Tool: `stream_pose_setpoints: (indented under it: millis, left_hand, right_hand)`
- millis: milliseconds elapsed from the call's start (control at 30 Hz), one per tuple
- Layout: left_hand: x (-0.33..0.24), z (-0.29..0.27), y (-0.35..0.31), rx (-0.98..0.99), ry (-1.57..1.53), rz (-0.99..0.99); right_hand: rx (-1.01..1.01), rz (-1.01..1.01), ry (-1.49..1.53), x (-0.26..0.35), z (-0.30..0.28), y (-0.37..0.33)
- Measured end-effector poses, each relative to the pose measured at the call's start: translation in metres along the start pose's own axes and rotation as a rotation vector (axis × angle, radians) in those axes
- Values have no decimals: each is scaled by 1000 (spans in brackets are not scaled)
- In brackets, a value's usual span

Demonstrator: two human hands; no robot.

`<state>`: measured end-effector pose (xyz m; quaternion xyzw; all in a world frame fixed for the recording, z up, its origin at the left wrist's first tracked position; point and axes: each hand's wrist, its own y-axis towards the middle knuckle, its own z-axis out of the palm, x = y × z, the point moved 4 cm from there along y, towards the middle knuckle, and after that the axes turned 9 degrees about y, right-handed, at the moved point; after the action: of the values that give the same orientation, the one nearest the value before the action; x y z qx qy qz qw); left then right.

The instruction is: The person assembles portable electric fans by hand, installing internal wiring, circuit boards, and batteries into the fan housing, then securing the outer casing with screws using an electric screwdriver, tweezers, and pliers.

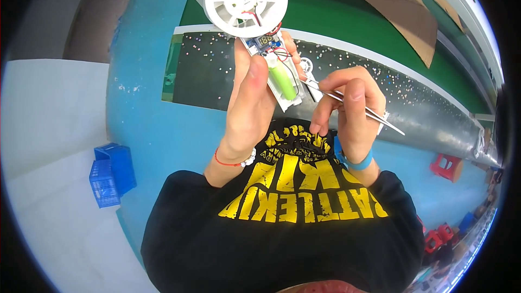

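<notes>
My left hand (252, 89) is wrapped round an opened handheld fan (275, 70), its thumb along the near edge of the casing. The fan's round white head (247, 1) points away from me. Inside the handle lie a small blue circuit board (265, 42) with a digit display, red and black wires, and a green cylindrical battery (282, 80). My right hand (355, 103) pinches slim metal tweezers (374, 115). One end of the tweezers comes close to the handle's right side; I cannot tell whether it touches.
Beneath the fan runs a dark work surface (211, 70) dotted with small specks. Another white round part (306, 66) lies on it, partly behind my left fingers. Brown cardboard (399, 13) stands beyond. Blue crates (112, 174) and a red stool (446, 167) are on the floor.
</notes>
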<state>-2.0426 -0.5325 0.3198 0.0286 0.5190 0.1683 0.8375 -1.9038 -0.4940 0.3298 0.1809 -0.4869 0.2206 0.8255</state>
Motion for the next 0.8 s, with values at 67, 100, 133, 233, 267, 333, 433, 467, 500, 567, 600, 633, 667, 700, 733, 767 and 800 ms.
stream_pose_setpoints:
  millis: [67, 100, 133, 233, 267, 333, 433, 467, 500, 567, 600, 633, 667, 700, 733, 767, 800]
  left_hand:
    - [0, 1, 1, 13, 17, 15]
    - [0, 2, 0, 0, 31, 18]
    - [-1, 2, -1, -12, 46, 21]
    - [-1, 3, -1, -25, 34, 29]
    - [0, 2, -1, -21, 34, 27]
    - [2, 2, 0, 14, -70, 5]
    - [2, 1, 1, 33, -206, -26]
    - [2, 1, 2, 32, -204, -25]
    - [3, 0, 3, 29, -252, -41]
    - [3, 1, 5, 28, -300, -58]
    - [2, 1, 4, -6, -306, -70]
    - [1, 1, 4, -40, -312, -83]
    - [0, 1, 5, -41, -310, -80]
    - [-1, -1, 7, -18, -329, -72]
    - [-2, -2, 8, 6, -348, -64]
    - [-3, -4, 10, 5, -349, -63]
    - [-4, -6, 11, 32, -348, -63]
  right_hand:
    - [0, 16, 4, -2, 6, 3]
    - [-46, 15, -70, -3, 11, 5]
    - [-92, 14, -142, -3, 12, 7]
    - [-24, -57, -137, -5, 4, 9]
    - [-49, -76, -172, -5, 3, 9]
    - [-12, -127, -156, -11, -1, 11]
    - [0, -156, -111, -8, 4, 11]
    - [73, -169, -165, -7, 7, 9]
    - [145, -183, -220, -5, 10, 7]
    - [163, -196, -242, -3, 14, 6]
    - [175, -190, -250, -4, 14, 6]
    - [185, -184, -257, -6, 14, 6]
    - [184, -179, -265, -7, 13, 6]
    - [186, -178, -266, -8, 12, 6]
    - [172, -164, -279, -9, 11, 5]
    - [159, -150, -292, -10, 9, 5]
    - [162, -147, -293, -11, 9, 5]
